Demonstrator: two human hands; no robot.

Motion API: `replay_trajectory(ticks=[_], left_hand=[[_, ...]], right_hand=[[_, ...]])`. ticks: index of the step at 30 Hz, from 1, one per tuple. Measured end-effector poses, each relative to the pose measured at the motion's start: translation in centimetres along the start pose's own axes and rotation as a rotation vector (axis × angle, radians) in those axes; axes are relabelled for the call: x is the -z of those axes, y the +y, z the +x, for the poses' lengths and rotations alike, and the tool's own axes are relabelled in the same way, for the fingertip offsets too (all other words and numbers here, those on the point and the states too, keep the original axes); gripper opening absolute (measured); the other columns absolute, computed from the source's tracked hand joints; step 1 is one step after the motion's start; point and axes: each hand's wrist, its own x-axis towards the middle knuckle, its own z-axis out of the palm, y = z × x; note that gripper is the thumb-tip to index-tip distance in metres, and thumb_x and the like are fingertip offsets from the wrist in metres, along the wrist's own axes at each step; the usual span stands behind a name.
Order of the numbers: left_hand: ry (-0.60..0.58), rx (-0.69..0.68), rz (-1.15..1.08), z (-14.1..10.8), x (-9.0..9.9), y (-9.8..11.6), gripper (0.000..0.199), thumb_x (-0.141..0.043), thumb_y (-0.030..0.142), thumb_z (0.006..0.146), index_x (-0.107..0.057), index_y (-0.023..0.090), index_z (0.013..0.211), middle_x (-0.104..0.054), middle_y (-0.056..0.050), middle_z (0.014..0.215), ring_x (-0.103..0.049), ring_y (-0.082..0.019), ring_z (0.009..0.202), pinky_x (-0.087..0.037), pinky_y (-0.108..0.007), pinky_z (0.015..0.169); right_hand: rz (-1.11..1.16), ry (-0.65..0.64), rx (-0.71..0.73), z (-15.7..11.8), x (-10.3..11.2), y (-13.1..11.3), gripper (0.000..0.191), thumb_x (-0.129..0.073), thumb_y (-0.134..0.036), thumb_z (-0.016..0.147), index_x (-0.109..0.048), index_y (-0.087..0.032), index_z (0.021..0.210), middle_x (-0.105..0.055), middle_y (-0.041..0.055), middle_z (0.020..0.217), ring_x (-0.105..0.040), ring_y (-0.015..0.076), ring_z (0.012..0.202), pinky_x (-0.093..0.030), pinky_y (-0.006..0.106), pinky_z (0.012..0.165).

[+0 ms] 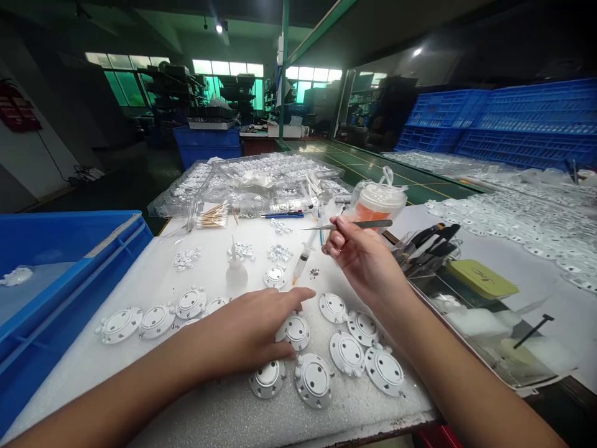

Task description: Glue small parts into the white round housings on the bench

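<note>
My right hand (357, 252) holds a pair of grey metal tweezers (368, 224), their thin tips pointing left. My left hand (261, 323) reaches over a white round part (297, 331), thumb and fingers apart, its fingertips by the part's edge. More white discs with two dark holes, such as one disc (314, 379), lie around it. A syringe with an orange tip (302, 264) and a pile of tiny metal pieces (314, 273) lie beyond my left fingers. Farther back are heaps of small white pieces (280, 252) and a squeeze bottle (236, 272).
A blue crate (116, 239) stands at left. Cotton swabs (212, 215), a lidded cup (380, 200) and plastic trays (261, 174) are behind. At right sit a tool box (501, 373), a yellow-green lid (482, 279) and blue crates (527, 124).
</note>
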Motion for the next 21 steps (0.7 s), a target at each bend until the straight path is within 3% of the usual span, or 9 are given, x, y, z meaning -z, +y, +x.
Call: replay_trajectory(ticks=[4, 9, 13, 15, 18, 21], left_hand=[[0.089, 0.008, -0.084, -0.2, 0.5, 0.7, 0.068, -0.066, 0.027, 0.079, -0.035, 0.028, 0.139, -0.062, -0.007, 0.118, -0.061, -0.025, 0.101, -0.045, -0.032, 0.082], [0.423, 0.143, -0.354, -0.8, 2.6, 1.3, 0.059, -0.069, 0.044, 0.076, -0.039, 0.032, 0.125, -0.058, -0.006, 0.124, -0.064, -0.018, 0.077, -0.044, -0.024, 0.055], [0.590, 0.200, -0.411, -0.9, 3.7, 1.1, 0.061, -0.072, 0.048, 0.072, -0.041, 0.030, 0.122, -0.060, -0.007, 0.120, -0.062, -0.024, 0.097, -0.049, -0.027, 0.064], [0.546, 0.217, -0.375, -0.8, 3.6, 0.9, 0.061, -0.071, 0.047, 0.074, -0.040, 0.029, 0.123, -0.060, -0.007, 0.121, -0.063, -0.024, 0.094, -0.049, -0.029, 0.066], [0.349, 0.179, -0.255, -0.5, 2.6, 0.7, 0.056, -0.067, 0.040, 0.079, -0.036, 0.029, 0.125, -0.057, -0.007, 0.126, -0.064, -0.019, 0.079, -0.049, -0.029, 0.063], [0.193, 0.041, -0.069, -0.1, 0.9, 0.4, 0.048, -0.062, 0.032, 0.082, -0.037, 0.028, 0.123, -0.058, -0.005, 0.124, -0.063, -0.022, 0.096, -0.049, -0.033, 0.078]], right_hand=[[0.048, -0.027, 0.004, 0.0, 0.2, 0.3, 0.014, -0.071, -0.028, 0.079, -0.067, -0.015, 0.081, -0.045, -0.0039, 0.061, -0.042, 0.0065, 0.056, -0.040, 0.018, 0.055], [0.083, -0.038, 0.037, -0.1, 0.3, 0.3, 0.015, -0.069, -0.028, 0.081, -0.067, -0.013, 0.083, -0.047, -0.0034, 0.060, -0.044, 0.0063, 0.055, -0.040, 0.018, 0.055], [0.106, -0.043, 0.089, -0.2, 0.2, -0.2, 0.016, -0.070, -0.032, 0.080, -0.068, -0.016, 0.082, -0.048, -0.0037, 0.060, -0.044, 0.0062, 0.053, -0.040, 0.018, 0.054], [0.106, -0.054, 0.108, -0.2, 0.1, -0.3, 0.015, -0.070, -0.032, 0.080, -0.068, -0.018, 0.082, -0.048, -0.0038, 0.060, -0.044, 0.0063, 0.053, -0.041, 0.019, 0.054], [0.101, -0.072, 0.121, -0.2, 0.1, -0.3, 0.014, -0.069, -0.032, 0.080, -0.068, -0.018, 0.082, -0.047, -0.0037, 0.060, -0.043, 0.0064, 0.054, -0.040, 0.019, 0.054], [0.097, -0.088, 0.109, -0.3, 0.0, -0.2, 0.014, -0.068, -0.031, 0.081, -0.068, -0.018, 0.082, -0.047, -0.0037, 0.060, -0.043, 0.0063, 0.053, -0.040, 0.018, 0.054]])
